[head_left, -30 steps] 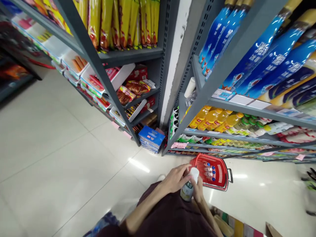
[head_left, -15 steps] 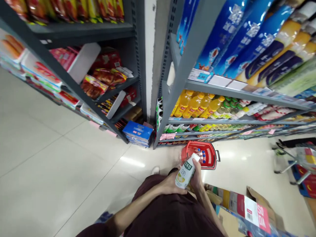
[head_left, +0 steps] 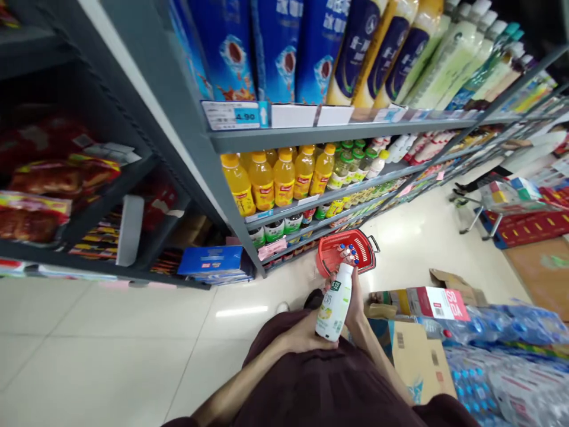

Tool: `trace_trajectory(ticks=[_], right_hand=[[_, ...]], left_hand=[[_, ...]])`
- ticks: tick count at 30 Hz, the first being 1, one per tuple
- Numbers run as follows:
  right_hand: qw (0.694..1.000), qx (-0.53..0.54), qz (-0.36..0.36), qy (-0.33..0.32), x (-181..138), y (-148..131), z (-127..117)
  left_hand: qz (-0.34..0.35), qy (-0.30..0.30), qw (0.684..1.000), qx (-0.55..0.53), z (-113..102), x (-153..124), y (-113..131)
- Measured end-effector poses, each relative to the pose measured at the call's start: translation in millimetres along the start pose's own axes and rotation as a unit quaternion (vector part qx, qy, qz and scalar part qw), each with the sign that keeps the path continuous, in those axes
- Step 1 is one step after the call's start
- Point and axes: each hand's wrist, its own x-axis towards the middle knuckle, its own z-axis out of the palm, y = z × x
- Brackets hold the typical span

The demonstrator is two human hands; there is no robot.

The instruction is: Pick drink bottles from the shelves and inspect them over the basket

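Grey shelving unit with rows of orange drink bottles on its middle tier; in front of its foot, on the floor, a red basket holding blue-capped bottles. Nearer the viewer than the basket, a white bottle stands upright, white cap on, green-and-yellow label facing outward. Left hand cups its base, fingers curled; right hand wraps its far side, fingers closed round it

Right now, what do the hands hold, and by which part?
A white bottle: left hand under its base, right hand along its side.
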Motion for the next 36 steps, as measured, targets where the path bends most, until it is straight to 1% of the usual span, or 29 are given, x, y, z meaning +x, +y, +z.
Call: trace_trajectory(ticks=[3, 5, 8, 11, 15, 20, 24, 29, 34, 36], right_hand=[[1.0, -0.006, 0.002, 0.006, 1.4, 2.9, -1.1], [1.0, 0.0, 0.013, 0.006, 2.2, 5.0, -1.0], [0.999, 0.015, 0.042, -0.019, 3.8, 7.3, 0.3], [0.996, 0.031, 0.063, -0.05, 6.7, 7.9, 3.1], [0.998, 0.016, 0.046, -0.049, 11.3, 6.8, 5.4], [0.996, -0.052, 0.027, -0.064, 11.8, 3.9, 3.6], [0.995, -0.084, 0.017, -0.048, 11.2, 2.9, 2.3], [0.998, -0.042, 0.038, -0.016, 12.7, 1.8, -2.2], [0.999, -0.023, 0.04, 0.012, 8.2, 1.2, -8.7], [0.999, -0.011, 0.037, 0.014, 4.7, 0.7, -9.8]], left_hand=[[-0.026, -0.006, 1.0, 0.01, -1.8, -1.1, 1.0], [-0.041, 0.006, 0.999, 0.01, -3.8, -2.6, 1.5], [-0.05, 0.038, 0.998, 0.018, -7.6, -4.7, 2.8], [-0.043, 0.043, 0.997, 0.039, -12.0, -5.9, 6.1], [-0.021, 0.054, 0.996, 0.065, -16.7, -5.5, 10.9], [-0.031, 0.086, 0.994, 0.059, -21.3, -3.9, 10.1], [-0.045, 0.101, 0.992, 0.056, -25.5, -4.5, 2.2], [-0.051, 0.132, 0.985, 0.101, -26.6, -7.0, -6.5], [-0.044, 0.15, 0.979, 0.129, -22.1, -10.0, -5.7], [-0.038, 0.154, 0.979, 0.13, -19.6, -11.5, -5.1]])
